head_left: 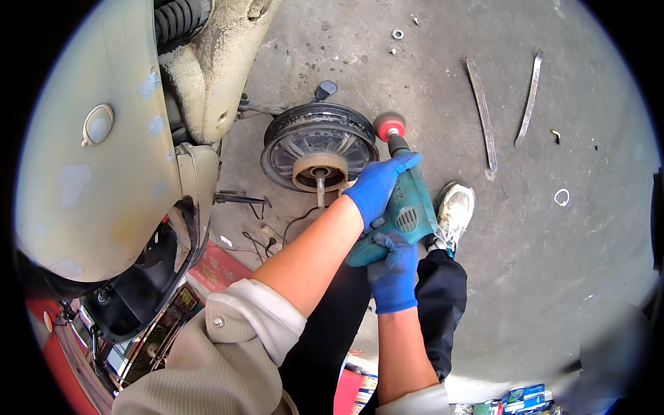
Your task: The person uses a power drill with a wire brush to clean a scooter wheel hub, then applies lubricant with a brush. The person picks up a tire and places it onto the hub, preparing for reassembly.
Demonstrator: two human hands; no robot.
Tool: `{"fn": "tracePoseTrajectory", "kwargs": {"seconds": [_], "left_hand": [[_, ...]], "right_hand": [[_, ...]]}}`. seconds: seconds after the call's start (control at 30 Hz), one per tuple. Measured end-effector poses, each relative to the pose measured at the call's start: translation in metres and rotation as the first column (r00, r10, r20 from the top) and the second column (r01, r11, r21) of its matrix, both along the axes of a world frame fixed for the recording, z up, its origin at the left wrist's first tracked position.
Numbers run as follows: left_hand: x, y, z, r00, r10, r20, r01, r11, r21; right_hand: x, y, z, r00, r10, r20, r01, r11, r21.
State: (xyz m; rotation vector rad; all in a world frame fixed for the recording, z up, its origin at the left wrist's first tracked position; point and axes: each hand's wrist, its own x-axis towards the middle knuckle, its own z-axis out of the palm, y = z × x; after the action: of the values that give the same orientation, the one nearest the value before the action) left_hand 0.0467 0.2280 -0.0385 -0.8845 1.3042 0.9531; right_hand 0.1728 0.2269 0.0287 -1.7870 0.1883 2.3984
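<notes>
A teal power drill (413, 211) points away from me, with a round red attachment (389, 126) on its front end. My left hand (375, 190), in a blue glove, is closed around the drill's front body. My right hand (394, 270), gloved in blue too, is wrapped around its rear handle; some of those fingers are hidden. Just left of the attachment, a bare wheel rim with a hub (315, 149) rests on the floor, its axle toward me. The attachment sits beside the rim's right edge; whether they touch I cannot tell.
On my left stands a worn cream scooter body (90, 159). Two flat metal bars (482, 114) lie on the floor to the right. A nut (397, 34) lies at the far side. My shoe (455, 211) is right of the drill; a dark cable (294, 225) lies near the wheel.
</notes>
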Motion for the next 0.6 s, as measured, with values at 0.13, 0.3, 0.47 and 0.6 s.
{"fn": "tracePoseTrajectory", "kwargs": {"seconds": [0.13, 0.3, 0.47, 0.6], "left_hand": [[-0.001, -0.013, 0.003, 0.987, 0.16, 0.025, -0.161, 0.986, 0.051], [-0.014, -0.021, 0.019, 0.953, 0.301, -0.042, -0.294, 0.948, 0.124], [-0.042, -0.039, 0.039, 0.907, 0.413, -0.082, -0.384, 0.891, 0.241], [-0.059, -0.063, 0.051, 0.865, 0.479, -0.15, -0.431, 0.862, 0.267]], "right_hand": [[-0.005, -0.021, 0.0, 0.989, 0.063, 0.136, -0.076, 0.993, 0.089], [-0.019, -0.016, 0.008, 0.958, 0.271, 0.094, -0.286, 0.932, 0.222], [-0.039, -0.019, 0.027, 0.755, 0.634, 0.167, -0.644, 0.668, 0.372], [-0.058, -0.029, 0.033, 0.78, 0.625, 0.042, -0.587, 0.706, 0.396]]}}
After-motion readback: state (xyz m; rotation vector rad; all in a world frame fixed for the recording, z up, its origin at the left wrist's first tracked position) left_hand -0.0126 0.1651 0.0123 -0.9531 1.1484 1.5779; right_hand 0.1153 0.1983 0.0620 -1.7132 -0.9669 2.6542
